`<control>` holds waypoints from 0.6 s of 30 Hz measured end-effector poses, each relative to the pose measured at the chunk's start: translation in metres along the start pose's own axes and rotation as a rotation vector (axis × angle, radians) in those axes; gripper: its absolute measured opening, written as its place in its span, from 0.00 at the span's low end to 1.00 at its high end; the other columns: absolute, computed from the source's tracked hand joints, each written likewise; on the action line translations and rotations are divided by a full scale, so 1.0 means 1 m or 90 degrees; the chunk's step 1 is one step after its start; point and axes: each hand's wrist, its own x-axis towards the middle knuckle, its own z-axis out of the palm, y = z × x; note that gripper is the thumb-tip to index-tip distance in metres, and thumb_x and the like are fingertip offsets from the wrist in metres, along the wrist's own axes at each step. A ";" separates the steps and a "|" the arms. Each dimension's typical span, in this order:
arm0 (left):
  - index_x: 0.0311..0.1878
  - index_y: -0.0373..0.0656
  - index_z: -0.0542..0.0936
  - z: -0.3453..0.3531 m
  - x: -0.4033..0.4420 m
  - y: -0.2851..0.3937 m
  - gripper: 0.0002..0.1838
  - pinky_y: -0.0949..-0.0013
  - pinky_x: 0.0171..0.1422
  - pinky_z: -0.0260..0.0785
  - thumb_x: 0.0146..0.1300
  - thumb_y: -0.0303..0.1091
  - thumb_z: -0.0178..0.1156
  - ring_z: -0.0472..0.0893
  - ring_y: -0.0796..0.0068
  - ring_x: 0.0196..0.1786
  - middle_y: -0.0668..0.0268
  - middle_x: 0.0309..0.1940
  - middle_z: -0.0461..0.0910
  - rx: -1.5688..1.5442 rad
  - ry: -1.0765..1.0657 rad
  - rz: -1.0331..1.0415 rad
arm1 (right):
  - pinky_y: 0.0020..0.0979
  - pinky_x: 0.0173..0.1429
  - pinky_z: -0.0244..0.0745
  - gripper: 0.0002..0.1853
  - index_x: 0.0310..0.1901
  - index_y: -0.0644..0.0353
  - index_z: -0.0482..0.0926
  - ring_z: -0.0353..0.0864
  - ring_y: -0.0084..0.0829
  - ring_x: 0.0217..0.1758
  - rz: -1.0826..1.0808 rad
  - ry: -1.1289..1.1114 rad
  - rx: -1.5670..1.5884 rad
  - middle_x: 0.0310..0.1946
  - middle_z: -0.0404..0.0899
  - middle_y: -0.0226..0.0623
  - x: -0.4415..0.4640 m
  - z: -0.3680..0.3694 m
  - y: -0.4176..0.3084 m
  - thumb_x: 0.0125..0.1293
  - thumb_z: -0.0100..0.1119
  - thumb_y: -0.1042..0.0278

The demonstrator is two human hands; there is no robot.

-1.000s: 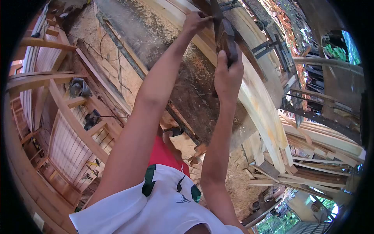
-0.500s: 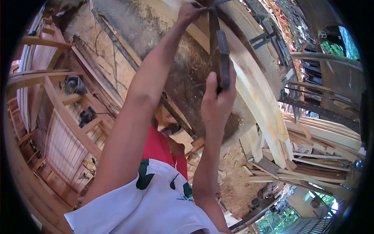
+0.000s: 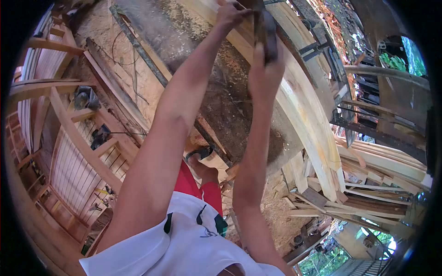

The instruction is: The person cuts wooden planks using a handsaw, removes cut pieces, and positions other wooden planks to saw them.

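Observation:
My right hand (image 3: 267, 69) is wrapped round the dark wooden handle of a handsaw (image 3: 267, 39), whose blade runs up to the top edge of the view. My left hand (image 3: 231, 14) is at the top, left of the saw, its fingers bent and pressed together beside the blade; whatever they pinch is too small to make out. Under both hands lie long pale boards (image 3: 304, 117), one with a curved edge, on a dark, dusty worktable (image 3: 230, 96). The saw's tip and its contact with the wood are out of view.
Metal clamps (image 3: 315, 48) stand right of the boards. Stacked timber strips (image 3: 377, 202) lie at the lower right. A curved wooden frame (image 3: 83, 138) with a power tool (image 3: 100, 135) fills the left. Sawdust and offcuts (image 3: 276, 216) cover the floor.
My right hand and the saw drew back toward my body, then moved forward again to the top. My left hand stays near the blade, shifting only slightly. The view has shifted a little.

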 end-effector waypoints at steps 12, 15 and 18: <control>0.38 0.39 0.90 0.011 0.007 -0.017 0.27 0.64 0.43 0.79 0.57 0.58 0.76 0.88 0.68 0.34 0.61 0.31 0.90 -0.089 0.012 0.008 | 0.37 0.69 0.74 0.31 0.75 0.74 0.62 0.80 0.43 0.66 0.232 -0.027 0.063 0.68 0.74 0.56 -0.210 -0.108 -0.080 0.73 0.56 0.76; 0.38 0.39 0.90 0.000 0.001 -0.002 0.26 0.63 0.44 0.79 0.58 0.58 0.76 0.88 0.68 0.35 0.61 0.31 0.90 -0.033 -0.008 0.030 | 0.33 0.53 0.79 0.30 0.74 0.70 0.64 0.82 0.33 0.43 0.132 -0.020 -0.019 0.52 0.83 0.49 -0.114 -0.044 -0.023 0.75 0.58 0.69; 0.38 0.39 0.90 0.004 0.004 -0.012 0.27 0.62 0.45 0.79 0.58 0.58 0.76 0.88 0.68 0.35 0.61 0.31 0.90 -0.038 0.003 0.063 | 0.34 0.45 0.76 0.24 0.69 0.66 0.72 0.78 0.29 0.38 0.000 -0.012 -0.008 0.42 0.81 0.42 0.004 0.006 0.015 0.75 0.57 0.66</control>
